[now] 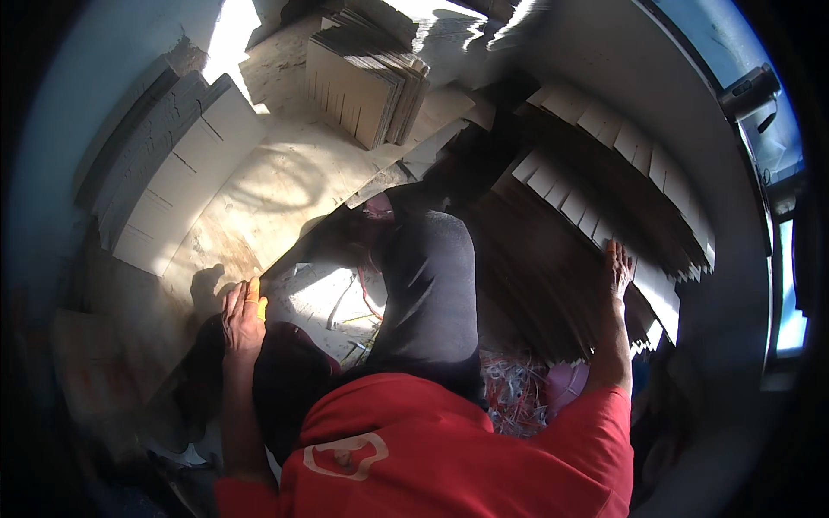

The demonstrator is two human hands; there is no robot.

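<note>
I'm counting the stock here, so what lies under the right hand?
The right hand rests flat on a fanned stack of slotted cardboard sheets. Only their pale edges show; the lower sheets are covered and in shadow.

You sit on a bare, dusty floor (285, 181) strewn with scraps, where a hard patch of sunlight (231, 34) falls in from the upper left and leaves the rest in deep shadow. A pale blue wall (60, 129) curves up on your left, and a grey wall (622, 78) rises on your right. At the far right a window (790, 293) with a dark frame lets in bright bluish daylight.
</note>
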